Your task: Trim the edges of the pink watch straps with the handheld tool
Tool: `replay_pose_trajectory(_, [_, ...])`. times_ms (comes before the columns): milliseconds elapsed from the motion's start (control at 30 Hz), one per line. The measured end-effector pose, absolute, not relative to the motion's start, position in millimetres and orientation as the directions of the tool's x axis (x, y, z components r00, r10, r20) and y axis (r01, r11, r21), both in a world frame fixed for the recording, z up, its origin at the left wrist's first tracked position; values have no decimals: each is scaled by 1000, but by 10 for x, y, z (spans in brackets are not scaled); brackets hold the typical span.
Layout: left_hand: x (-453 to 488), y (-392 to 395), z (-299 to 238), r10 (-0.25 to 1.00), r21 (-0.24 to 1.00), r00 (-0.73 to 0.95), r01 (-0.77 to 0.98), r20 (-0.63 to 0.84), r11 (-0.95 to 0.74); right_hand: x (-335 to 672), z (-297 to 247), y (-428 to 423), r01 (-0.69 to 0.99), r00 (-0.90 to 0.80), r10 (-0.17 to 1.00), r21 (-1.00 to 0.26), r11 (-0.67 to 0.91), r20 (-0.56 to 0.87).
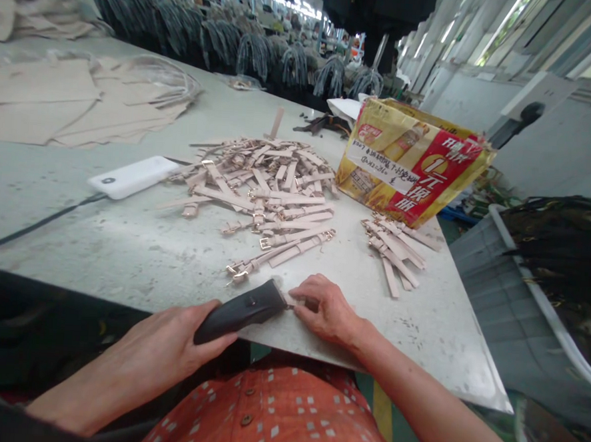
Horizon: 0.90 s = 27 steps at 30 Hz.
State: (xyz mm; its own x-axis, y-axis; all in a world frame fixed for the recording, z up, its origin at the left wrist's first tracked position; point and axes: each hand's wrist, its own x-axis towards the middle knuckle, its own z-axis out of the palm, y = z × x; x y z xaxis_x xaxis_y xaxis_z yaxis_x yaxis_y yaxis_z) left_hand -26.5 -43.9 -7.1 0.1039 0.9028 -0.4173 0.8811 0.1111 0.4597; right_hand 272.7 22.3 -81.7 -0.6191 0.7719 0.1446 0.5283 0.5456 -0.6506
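Note:
My left hand [188, 338] is wrapped round a black hair clipper [244, 311], whose head points right, low over the table's near edge. At that head, my right hand [327, 310] pinches something small with thumb and forefinger; it looks like the end of a beige strap, mostly hidden by the fingers. Just beyond the hands lies a large heap of beige buckle straps [273, 173] with gold-coloured buckles. A smaller pile of the same straps [397, 247] rests to the right, in front of the carton.
A yellow and red carton [414, 161] stands at the table's right edge. On the left lie a white power bank [132, 176] with a black cable and flat beige pieces [37, 98]. A grey bin [511, 301] with dark material stands beyond the table's right side.

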Motion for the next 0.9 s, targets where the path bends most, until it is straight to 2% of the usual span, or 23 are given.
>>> replay_pose_trajectory(300, [-231,-395,-21,887,425,122,901,-444,88,2848,-527,224,584,-724,690,-520,623,14])
replay_pose_trajectory(433, [-230,-411,-18,891,431,126,898,-437,84,2875,-454,254,573,-762,646,-508,643,-41])
replay_pose_trajectory(600, [-200,-454,17,887,467,149,880,-438,83,2871,-352,253,599,-764,637,-481,640,-103])
replay_pose_trajectory(900, [-184,-479,27,871,440,167,896,-462,62,2869,-158,223,665,-745,616,-358,656,-256])
